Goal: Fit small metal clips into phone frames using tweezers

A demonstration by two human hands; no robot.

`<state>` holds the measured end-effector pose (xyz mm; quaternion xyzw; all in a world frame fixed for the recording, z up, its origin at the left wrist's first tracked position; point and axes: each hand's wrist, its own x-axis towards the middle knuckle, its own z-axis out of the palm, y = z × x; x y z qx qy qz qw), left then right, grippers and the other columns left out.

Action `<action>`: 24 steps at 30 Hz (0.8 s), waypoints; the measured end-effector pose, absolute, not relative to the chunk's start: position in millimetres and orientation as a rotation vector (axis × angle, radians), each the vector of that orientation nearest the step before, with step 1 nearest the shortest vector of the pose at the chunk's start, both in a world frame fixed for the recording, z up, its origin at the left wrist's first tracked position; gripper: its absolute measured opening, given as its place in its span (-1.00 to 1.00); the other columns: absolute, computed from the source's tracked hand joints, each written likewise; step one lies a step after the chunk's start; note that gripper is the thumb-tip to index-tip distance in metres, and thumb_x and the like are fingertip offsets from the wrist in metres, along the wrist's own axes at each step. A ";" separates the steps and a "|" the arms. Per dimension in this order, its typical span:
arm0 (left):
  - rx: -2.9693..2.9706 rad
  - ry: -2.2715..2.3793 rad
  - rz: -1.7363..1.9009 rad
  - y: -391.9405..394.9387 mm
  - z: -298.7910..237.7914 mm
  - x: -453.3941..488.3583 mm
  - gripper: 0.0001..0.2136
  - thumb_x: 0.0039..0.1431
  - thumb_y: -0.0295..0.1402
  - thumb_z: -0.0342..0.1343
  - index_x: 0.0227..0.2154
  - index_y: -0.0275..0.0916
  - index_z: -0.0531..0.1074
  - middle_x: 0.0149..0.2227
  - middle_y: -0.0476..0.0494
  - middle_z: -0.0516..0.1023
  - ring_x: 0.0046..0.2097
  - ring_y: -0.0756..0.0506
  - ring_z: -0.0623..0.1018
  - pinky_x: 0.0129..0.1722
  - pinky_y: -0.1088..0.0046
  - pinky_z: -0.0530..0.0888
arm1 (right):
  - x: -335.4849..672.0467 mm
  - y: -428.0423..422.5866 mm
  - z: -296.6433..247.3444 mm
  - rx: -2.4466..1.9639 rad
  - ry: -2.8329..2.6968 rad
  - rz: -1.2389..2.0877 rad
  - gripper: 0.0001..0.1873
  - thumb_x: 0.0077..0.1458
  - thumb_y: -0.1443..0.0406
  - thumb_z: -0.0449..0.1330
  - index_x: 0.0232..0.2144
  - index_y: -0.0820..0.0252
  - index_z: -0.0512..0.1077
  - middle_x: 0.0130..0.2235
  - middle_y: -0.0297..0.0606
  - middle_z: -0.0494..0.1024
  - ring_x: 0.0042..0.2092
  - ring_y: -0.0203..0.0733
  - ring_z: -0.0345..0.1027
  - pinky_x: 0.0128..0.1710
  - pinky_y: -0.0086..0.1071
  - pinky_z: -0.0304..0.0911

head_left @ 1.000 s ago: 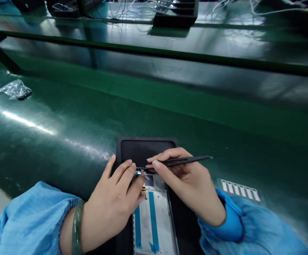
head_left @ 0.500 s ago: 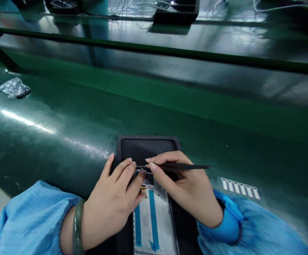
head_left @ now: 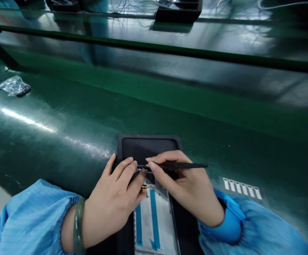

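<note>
Tweezers' [head_left: 180, 165] tips behind fingertips [head_left: 143, 172]

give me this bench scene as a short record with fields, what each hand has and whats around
left hand: fingertips press on the top end of the phone frame
right hand: grip shut on black tweezers, tips at the frame's top edge beside the left fingertips
phone frame: white with blue strips, lying in a black tray
surface: green bench
far left: clear plastic bag with small dark parts beside it
right: strip of white labels
wrist: green bangle on the left
</note>
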<state>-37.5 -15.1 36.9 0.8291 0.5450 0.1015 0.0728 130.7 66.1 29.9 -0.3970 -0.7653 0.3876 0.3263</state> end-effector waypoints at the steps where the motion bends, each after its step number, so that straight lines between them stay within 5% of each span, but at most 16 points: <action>1: 2.488 1.639 0.308 -14.8 36.9 -37.4 -0.65 0.34 -0.28 -0.21 0.06 -0.30 0.28 0.06 -0.26 0.37 0.18 -0.22 0.27 0.15 -0.09 0.22 | 130.6 66.1 30.0 -1.041 -2.007 1.010 -0.89 0.12 0.34 0.19 -0.28 0.04 0.34 -0.28 -0.42 0.48 -0.24 -0.28 0.44 -0.28 -0.41 0.36; 24: 2.463 1.642 0.327 -14.7 37.8 -38.2 -0.65 0.33 -0.26 -0.18 0.06 -0.28 0.28 0.06 -0.25 0.37 0.17 -0.22 0.28 0.15 -0.07 0.24 | 131.3 66.1 31.9 -1.063 -2.011 0.998 -0.94 0.13 0.32 0.18 -0.30 0.08 0.34 -0.31 -0.38 0.49 -0.27 -0.25 0.45 -0.32 -0.39 0.36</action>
